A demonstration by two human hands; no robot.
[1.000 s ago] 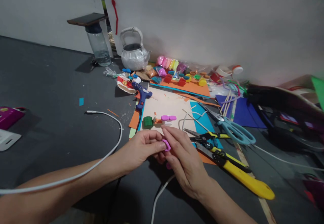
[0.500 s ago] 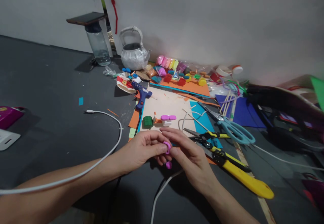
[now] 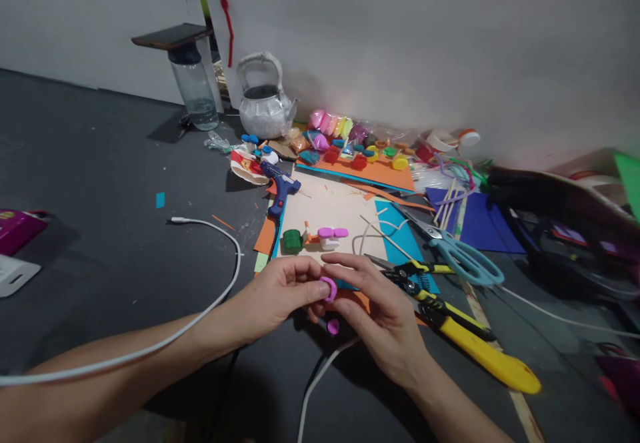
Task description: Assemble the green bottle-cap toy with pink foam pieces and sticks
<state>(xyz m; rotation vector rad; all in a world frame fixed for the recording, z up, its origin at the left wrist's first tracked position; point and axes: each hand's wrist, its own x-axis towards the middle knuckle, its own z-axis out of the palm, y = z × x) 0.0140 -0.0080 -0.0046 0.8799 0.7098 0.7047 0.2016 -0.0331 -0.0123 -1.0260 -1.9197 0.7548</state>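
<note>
Between the thumb and fingers of my left hand (image 3: pixel 287 293) is a small curved piece of pink modelling clay (image 3: pixel 329 289). My right hand (image 3: pixel 380 309) is close on its right side, thumb and fingers apart around the clay; whether a fingertip touches it I cannot tell. Below the hands, a smaller pink clay bit (image 3: pixel 333 327) shows against the dark table. Just beyond my fingers, on the cream sheet (image 3: pixel 335 196), are a green clay roll (image 3: pixel 293 241), an orange clay piece (image 3: pixel 311 236) and a white piece topped with pink clay (image 3: pixel 333 234).
A blue glue gun (image 3: pixel 283 193) lies left of the sheet. Blue-handled scissors (image 3: pixel 465 259), pliers (image 3: pixel 413 273) and a yellow-handled cutter (image 3: pixel 485 353) lie to the right. A white cable (image 3: pixel 175 343) passes over my left forearm. Behind stand a kettle (image 3: pixel 265 106) and a bottle (image 3: pixel 195 89).
My right thumb and fingers have parted a little and moved slightly off the pink clay piece. The left hand keeps its hold, and the clay now shows more fully.
</note>
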